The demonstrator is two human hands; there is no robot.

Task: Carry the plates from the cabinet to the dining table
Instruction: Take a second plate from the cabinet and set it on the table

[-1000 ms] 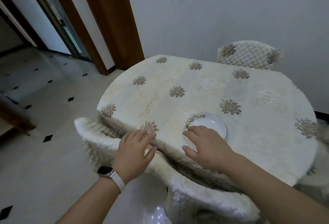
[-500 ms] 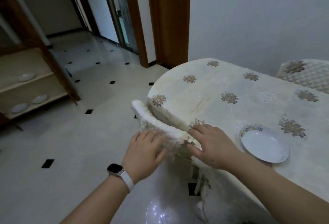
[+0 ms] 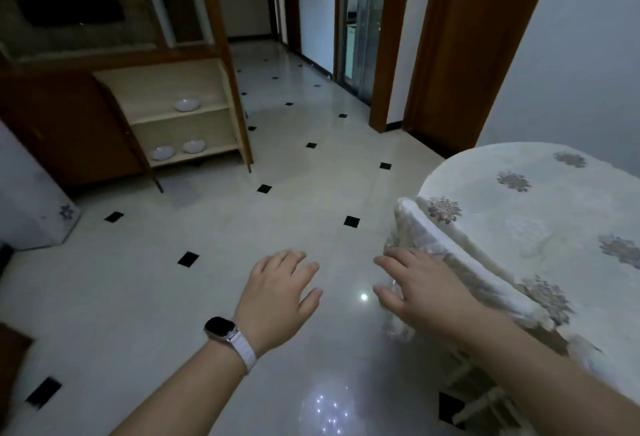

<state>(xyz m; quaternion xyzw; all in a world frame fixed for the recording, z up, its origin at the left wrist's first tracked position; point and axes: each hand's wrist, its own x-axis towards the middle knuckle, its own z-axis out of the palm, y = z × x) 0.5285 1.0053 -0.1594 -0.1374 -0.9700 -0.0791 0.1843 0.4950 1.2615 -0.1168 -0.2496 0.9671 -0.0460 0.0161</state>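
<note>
Plates (image 3: 186, 104), white and round, are in neither hand. At six o'clock the left hand (image 3: 277, 297) hovers with fingers spread. The right hand (image 3: 419, 290), fingers also spread, is at the cream padded chair back (image 3: 450, 245). At three o'clock stands the cream floral-clothed dining table (image 3: 536, 221). At ten o'clock three plates rest on the pale wooden cabinet shelves (image 3: 194, 131).

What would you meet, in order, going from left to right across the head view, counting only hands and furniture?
cabinet shelves → left hand → right hand → dining table
</note>
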